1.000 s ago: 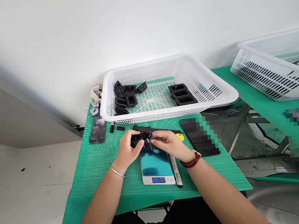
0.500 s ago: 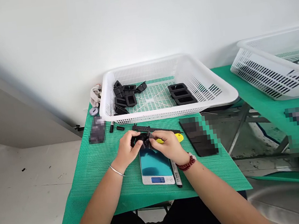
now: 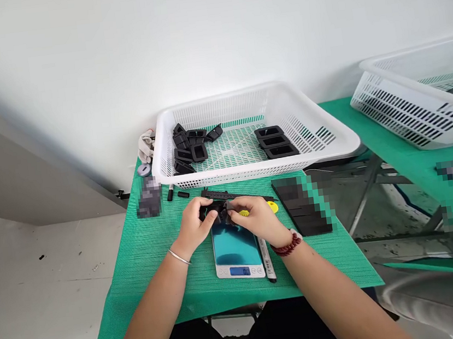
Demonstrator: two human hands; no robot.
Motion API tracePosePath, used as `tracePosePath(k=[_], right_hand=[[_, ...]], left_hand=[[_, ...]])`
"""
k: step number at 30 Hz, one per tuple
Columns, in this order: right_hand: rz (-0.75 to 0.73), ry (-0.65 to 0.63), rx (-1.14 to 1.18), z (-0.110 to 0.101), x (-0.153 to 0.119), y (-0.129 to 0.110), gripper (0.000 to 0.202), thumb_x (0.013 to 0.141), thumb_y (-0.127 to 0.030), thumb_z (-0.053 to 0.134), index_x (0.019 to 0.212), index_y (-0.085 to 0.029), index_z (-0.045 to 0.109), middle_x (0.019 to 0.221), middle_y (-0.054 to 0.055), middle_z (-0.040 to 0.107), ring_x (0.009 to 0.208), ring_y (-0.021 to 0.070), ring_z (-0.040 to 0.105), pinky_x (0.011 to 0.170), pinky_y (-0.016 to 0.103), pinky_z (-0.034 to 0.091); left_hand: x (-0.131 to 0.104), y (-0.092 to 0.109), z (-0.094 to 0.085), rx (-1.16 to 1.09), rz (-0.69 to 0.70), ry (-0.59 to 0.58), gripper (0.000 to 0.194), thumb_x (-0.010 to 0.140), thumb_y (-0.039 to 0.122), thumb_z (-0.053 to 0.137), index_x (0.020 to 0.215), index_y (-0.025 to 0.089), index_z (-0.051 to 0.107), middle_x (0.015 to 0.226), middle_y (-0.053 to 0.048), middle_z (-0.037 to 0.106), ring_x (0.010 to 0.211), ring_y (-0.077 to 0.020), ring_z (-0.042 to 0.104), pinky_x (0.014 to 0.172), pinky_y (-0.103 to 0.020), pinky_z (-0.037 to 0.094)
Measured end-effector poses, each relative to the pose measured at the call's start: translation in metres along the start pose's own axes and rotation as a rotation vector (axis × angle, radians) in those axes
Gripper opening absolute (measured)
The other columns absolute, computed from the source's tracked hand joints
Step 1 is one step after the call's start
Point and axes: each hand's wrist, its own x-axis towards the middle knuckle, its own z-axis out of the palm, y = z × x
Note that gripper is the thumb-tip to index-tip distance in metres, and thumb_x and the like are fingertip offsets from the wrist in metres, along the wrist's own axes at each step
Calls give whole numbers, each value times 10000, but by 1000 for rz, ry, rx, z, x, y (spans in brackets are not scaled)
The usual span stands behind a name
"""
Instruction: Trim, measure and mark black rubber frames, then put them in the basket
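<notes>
Above the back end of a digital scale [image 3: 236,248], a black plastic part [image 3: 220,212] is gripped between my two hands. My left hand [image 3: 197,222] is closed on its left side, thumb in front. The fingers of my right hand [image 3: 253,218] pinch a dark grey edge at its right; whether that edge is a separate piece I cannot tell. Fingers hide much of the part. Behind the hands lies a black caliper [image 3: 233,195]. Partly covered by my right hand is a yellow tool [image 3: 273,206]. The scale's display reads about 0.0.
A white basket [image 3: 227,178] at the back holds loose black frames [image 3: 198,152] and a row of three more [image 3: 275,141]. A marker [image 3: 268,263] lies right of the scale, a black flat object [image 3: 303,209] beyond it. Another basket [image 3: 417,107] stands on the right table.
My right fingers have shifted slightly on the black part, and its grey edge sits a little differently. The camera view has moved slightly. Both hands keep their hold.
</notes>
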Motion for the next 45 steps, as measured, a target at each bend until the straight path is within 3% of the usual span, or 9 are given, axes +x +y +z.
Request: tracePosePath(k=[6, 12, 20, 25, 31, 34, 40, 43, 45], right_hand=[[125, 10, 333, -6, 1, 4, 251, 824, -386, 522, 746, -169, 619, 634, 16, 594, 572, 133, 521, 550, 270, 444], [-22, -164, 138, -7, 3, -5, 321, 890, -356, 464, 633, -184, 552, 658, 11, 570, 640, 129, 517, 610, 264, 428], [-92, -190, 33, -6, 2, -3, 257, 864, -276, 492, 625, -187, 517, 642, -5, 536, 613, 115, 493, 576, 247, 380], [-101, 15, -83, -4, 2, 3, 266, 865, -295, 503, 618, -197, 518, 618, 5, 542, 603, 131, 495, 574, 270, 385], [-58, 329, -327, -17, 9, 22, 293, 886, -412, 485, 1021, -195, 627, 998, 109, 633, 875, 230, 586, 749, 378, 478], [4, 390, -452, -26, 8, 25, 324, 885, -438, 472, 994, -176, 630, 943, 112, 632, 822, 226, 583, 704, 370, 473], [143, 187, -546, -30, -24, 18, 291, 891, -449, 454, 740, -212, 530, 532, -3, 512, 466, 143, 469, 433, 267, 290], [79, -77, -500, -27, -51, 23, 240, 905, -415, 427, 814, -223, 538, 507, -24, 499, 406, 128, 438, 396, 255, 247], [33, -138, -546, -27, -68, 29, 200, 916, -363, 410, 852, -226, 541, 545, -13, 536, 430, 132, 460, 410, 259, 249]], left_hand=[[0, -3, -4, -41, -56, 75, 300, 875, 481, 490, 970, 199, 529, 976, -89, 631, 966, -222, 605, 826, -362, 474], [0, 0, -3, -35, -57, 45, 302, 878, 482, 486, 972, 198, 522, 978, -89, 627, 954, -219, 604, 822, -364, 477], [-1, 2, -4, -9, -21, -55, 294, 874, 478, 493, 952, 197, 531, 961, -88, 637, 944, -221, 611, 804, -365, 482], [-2, 6, 0, 52, 3, -104, 276, 861, 462, 520, 962, 206, 532, 970, -85, 639, 965, -235, 605, 826, -382, 475], [0, 7, 0, -66, -78, -24, 326, 893, 472, 456, 1082, 212, 509, 1040, -92, 607, 1004, -228, 580, 880, -382, 459], [0, 4, -2, -207, -178, 12, 374, 913, 476, 411, 1180, 223, 479, 1157, -96, 574, 1098, -228, 549, 935, -389, 445], [4, -5, -3, -526, -345, 99, 395, 848, 471, 556, 1162, 245, 482, 1191, -76, 571, 1138, -217, 551, 940, -372, 469], [6, -5, -4, -665, -386, 137, 382, 819, 482, 591, 1093, 236, 487, 1129, -74, 598, 1073, -217, 595, 864, -365, 514], [6, -3, -4, -742, -405, 133, 373, 819, 485, 590, 1065, 233, 469, 1103, -73, 612, 1021, -219, 626, 811, -370, 538]])
